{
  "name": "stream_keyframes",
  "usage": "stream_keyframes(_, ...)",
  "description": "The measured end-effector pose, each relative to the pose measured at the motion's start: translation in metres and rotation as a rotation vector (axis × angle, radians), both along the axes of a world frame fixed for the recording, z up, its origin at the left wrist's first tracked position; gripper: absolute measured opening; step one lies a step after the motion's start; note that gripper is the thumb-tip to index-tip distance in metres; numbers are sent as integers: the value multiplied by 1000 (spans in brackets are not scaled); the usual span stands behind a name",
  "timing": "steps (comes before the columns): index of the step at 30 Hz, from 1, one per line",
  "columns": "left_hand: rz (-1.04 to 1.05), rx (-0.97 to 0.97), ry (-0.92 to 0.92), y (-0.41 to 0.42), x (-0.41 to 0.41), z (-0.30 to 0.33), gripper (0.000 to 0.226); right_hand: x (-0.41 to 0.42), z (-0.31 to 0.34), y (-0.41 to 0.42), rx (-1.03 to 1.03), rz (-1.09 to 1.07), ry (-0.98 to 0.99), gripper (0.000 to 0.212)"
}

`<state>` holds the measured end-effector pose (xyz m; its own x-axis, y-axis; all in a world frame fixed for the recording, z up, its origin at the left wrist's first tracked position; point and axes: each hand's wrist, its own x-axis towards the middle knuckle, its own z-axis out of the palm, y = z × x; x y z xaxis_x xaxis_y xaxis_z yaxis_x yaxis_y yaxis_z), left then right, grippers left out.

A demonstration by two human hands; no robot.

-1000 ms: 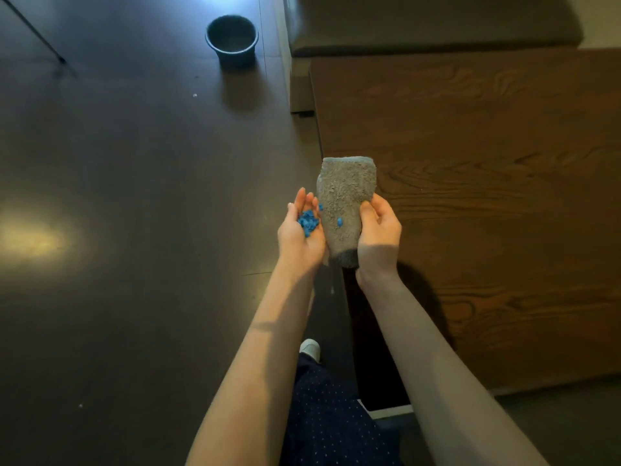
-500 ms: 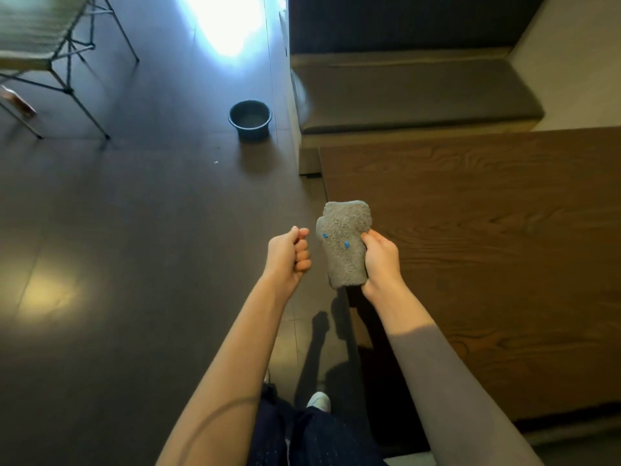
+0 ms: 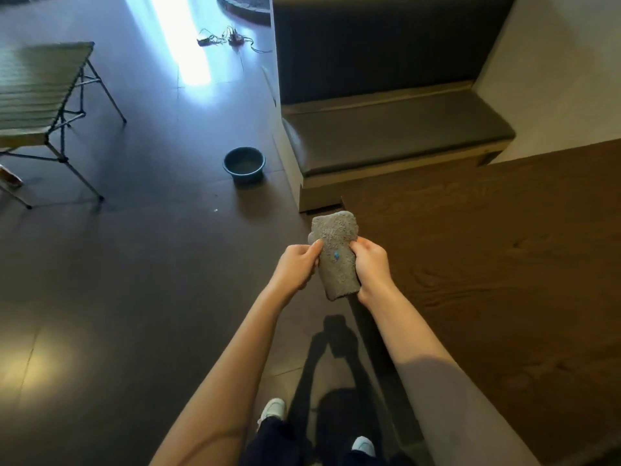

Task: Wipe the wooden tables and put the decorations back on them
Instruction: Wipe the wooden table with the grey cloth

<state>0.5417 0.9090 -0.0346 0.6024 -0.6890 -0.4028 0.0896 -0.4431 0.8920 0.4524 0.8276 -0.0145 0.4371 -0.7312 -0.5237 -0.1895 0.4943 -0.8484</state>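
Observation:
I hold a folded grey cloth (image 3: pixel 337 274) upright in front of me, just over the left edge of the dark wooden table (image 3: pixel 487 264). My right hand (image 3: pixel 371 264) grips the cloth's right side. My left hand (image 3: pixel 297 264) is curled into a fist, its thumb and fingertips pinching the cloth's left edge. One small blue speck (image 3: pixel 336 255) sticks to the face of the cloth. Whether anything lies inside the left fist is hidden. No decorations show on the visible part of the table.
A dark round basin (image 3: pixel 244 164) stands on the floor ahead, beside a padded bench (image 3: pixel 393 136) behind the table. A folding slatted table (image 3: pixel 37 92) stands at far left. Cables (image 3: pixel 228 38) lie on the floor in the distance. My feet are below.
My left hand closed from an open palm holding blue bits into a fist, then moved right onto the cloth. The view tilted up, showing more floor and the bench.

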Motion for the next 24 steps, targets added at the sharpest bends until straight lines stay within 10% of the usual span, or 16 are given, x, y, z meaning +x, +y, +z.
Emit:
stream_keyframes(11, 139, -373, 799, 58, 96, 31, 26, 80, 18, 54, 100, -167, -52, 22)
stream_keyframes(24, -207, -101, -6, 46, 68, 39, 29, 62, 35, 63, 22, -248, -9, 20)
